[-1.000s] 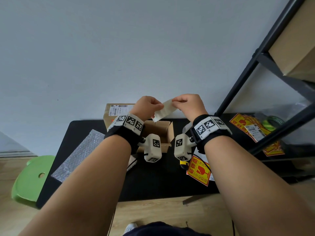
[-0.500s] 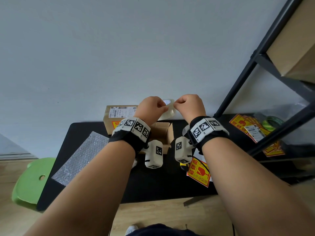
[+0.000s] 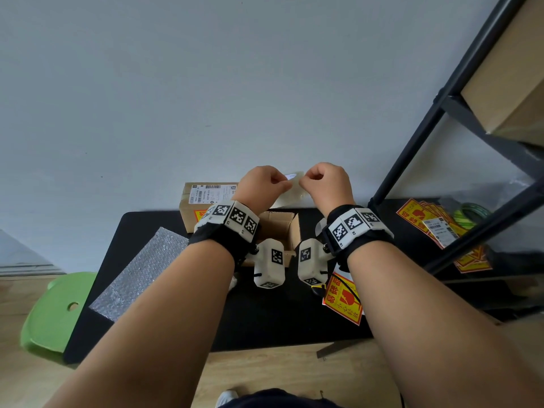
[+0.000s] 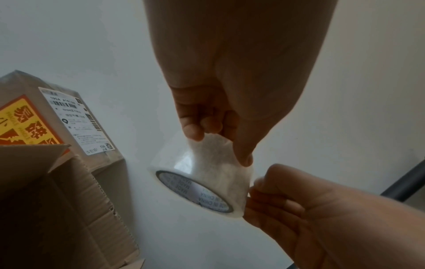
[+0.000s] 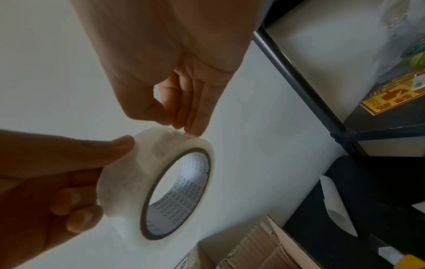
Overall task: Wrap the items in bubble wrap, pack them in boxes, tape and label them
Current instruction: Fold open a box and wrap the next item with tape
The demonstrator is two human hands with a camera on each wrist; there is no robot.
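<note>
Clearly both hands raised over open box (image 3: 281, 228) on tabletop (image 3: 265, 313), tape roll (image 4: 202, 180) held between them. Left hand (image 3: 260, 184) grip pinches roll to steady it; right hand (image 3: 326, 182) fingertips (image 5: 193, 130) pick at rim, probably hunting free end. Box untaped.

Both forearms are bare, no sleeves. Each wrist wears a black strap (image 3: 219, 241) topped with a white band (image 3: 235, 216) of square black-and-white coded markers. A white boxy camera pod (image 3: 270, 267) with its own marker hangs beneath each wrist, thin black cable trailing alongside.
</note>
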